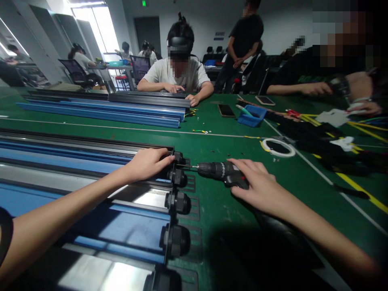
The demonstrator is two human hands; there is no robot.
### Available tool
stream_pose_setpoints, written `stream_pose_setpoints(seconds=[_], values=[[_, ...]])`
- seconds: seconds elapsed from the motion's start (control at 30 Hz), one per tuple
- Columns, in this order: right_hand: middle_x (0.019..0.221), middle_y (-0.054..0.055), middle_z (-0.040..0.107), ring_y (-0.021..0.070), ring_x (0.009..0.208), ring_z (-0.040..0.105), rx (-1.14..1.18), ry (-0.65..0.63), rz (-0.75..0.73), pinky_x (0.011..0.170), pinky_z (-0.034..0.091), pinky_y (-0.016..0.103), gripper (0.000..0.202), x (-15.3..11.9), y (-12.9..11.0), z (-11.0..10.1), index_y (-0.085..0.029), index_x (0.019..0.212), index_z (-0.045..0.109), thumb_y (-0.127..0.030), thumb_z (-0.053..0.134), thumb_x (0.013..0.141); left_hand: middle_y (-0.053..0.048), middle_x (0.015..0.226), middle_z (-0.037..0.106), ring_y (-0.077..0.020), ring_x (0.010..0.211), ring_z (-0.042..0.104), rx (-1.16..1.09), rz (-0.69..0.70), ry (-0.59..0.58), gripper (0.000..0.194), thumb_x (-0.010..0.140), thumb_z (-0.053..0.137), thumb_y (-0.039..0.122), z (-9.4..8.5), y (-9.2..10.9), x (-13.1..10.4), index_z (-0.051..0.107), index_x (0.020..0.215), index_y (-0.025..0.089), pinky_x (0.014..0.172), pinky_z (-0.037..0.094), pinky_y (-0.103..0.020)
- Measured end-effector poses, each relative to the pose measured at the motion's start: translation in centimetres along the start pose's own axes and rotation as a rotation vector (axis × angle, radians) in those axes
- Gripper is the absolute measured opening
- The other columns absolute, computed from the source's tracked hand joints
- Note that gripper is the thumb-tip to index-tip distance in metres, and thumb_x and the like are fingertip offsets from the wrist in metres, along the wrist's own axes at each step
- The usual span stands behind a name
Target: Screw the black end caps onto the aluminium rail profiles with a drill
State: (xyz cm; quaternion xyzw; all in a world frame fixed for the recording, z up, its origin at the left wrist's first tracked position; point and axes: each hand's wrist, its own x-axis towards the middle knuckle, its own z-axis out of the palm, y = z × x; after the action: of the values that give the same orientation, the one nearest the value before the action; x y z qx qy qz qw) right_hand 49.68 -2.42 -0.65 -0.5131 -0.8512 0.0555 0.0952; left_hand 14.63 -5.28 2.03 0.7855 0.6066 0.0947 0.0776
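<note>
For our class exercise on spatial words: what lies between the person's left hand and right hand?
In the head view: the black drill, held in the right hand, its thin bit pointing toward black fittings beside the left hand.

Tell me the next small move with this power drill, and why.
I'd probably steady the power drill in your right hand and check its bit is square to the end of the metal profile before pressing in. The bit points at that end, near a black cable gland, and whether its tip is seated can't be made out. Your left hand rests on the profile there.
</note>
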Motion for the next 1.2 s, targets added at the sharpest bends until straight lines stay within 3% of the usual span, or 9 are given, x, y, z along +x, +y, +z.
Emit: stream_pose_setpoints(seconds=[0.83,1.03,1.2], values=[[0.142,0.01,0.054,0.0375,0.126,0.048,-0.006,0.003,0.007,0.097,0.046,0.056,0.07,0.0,0.1,0.1,-0.026,0.147,0.045,-0.045,0.057,0.08,-0.004,0.09,0.069,-0.0223,0.08,0.064,-0.025,0.058,0.036,0.047,0.103,0.035,0.058,0.1,-0.4,-0.2,0.062,0.09,0.022,0.066,0.035,-0.028],[0.135,0.009,0.056,0.0362,0.119,0.052,0.01,-0.055,0.009,0.097,0.048,0.052,0.072,-0.4,1.7,-0.4,-0.03,0.146,0.046,-0.047,0.062,0.078,-0.003,0.09,0.07,-0.0225,0.082,0.065,-0.032,0.053,0.036,0.047,0.103,0.036,0.059,0.0,-0.4,-0.2,0.063,0.092,0.023,0.066,0.035,-0.028],[0.131,0.012,0.058,0.0362,0.115,0.055,0.022,-0.142,0.02,0.096,0.049,0.052,0.073,-0.8,4.0,-1.8,-0.025,0.141,0.05,-0.046,0.066,0.073,-0.003,0.092,0.071,-0.0224,0.082,0.065,-0.043,0.048,0.032,0.048,0.102,0.036,0.059,-0.1,-0.4,-0.2,0.065,0.093,0.023,0.066,0.037,-0.028]])
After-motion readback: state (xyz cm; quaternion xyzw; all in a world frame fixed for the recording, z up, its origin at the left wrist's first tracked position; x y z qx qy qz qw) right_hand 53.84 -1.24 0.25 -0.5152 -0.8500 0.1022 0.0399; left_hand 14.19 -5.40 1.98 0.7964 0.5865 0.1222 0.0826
